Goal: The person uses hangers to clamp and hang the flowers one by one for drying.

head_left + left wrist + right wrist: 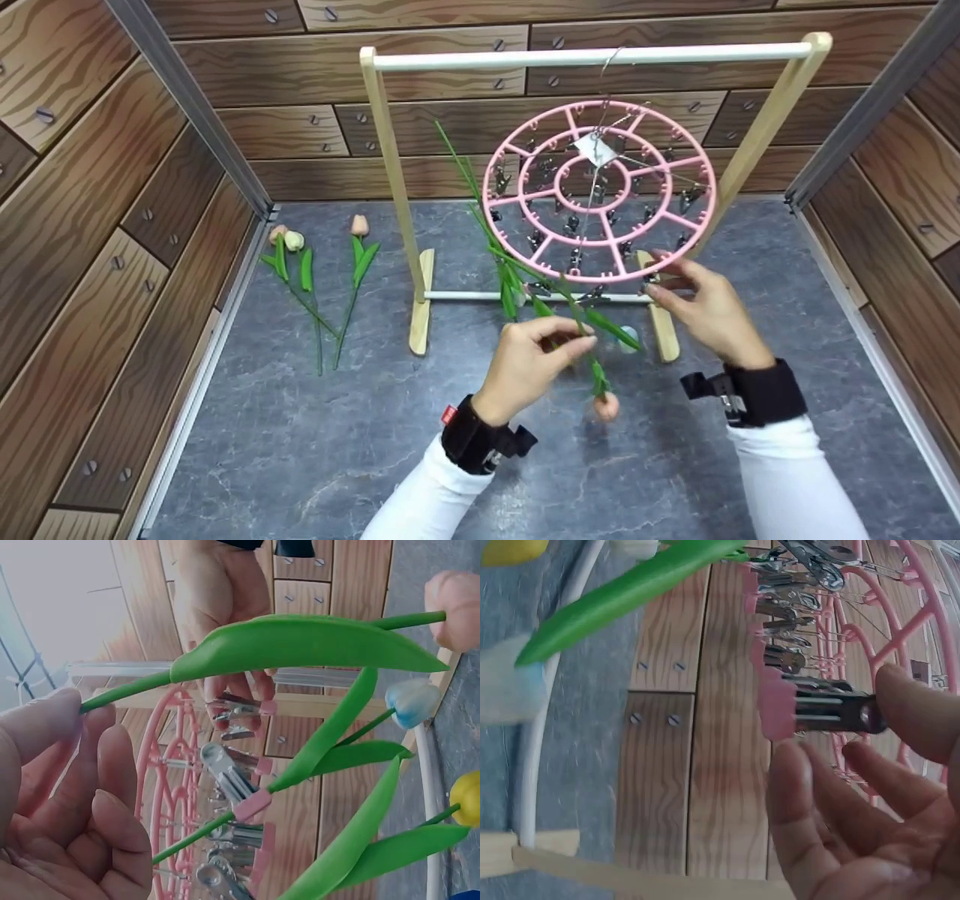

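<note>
Green stem (pixel 127 692) pinched in left hand (pixel 525 365); clip (pixel 821 712) gripped in right hand (pixel 711 313), alongside: best squeeze wide before feeding stem.

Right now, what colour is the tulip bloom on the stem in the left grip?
Pale pink; the left wrist view shows that tulip bloom best.

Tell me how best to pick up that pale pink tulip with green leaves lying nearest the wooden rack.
Perhaps pinch the pale pink tulip by its thin bare stem below the leaves, coming from above and right: it lies flat, other tulips lie left, and lower down stems meet.
</note>
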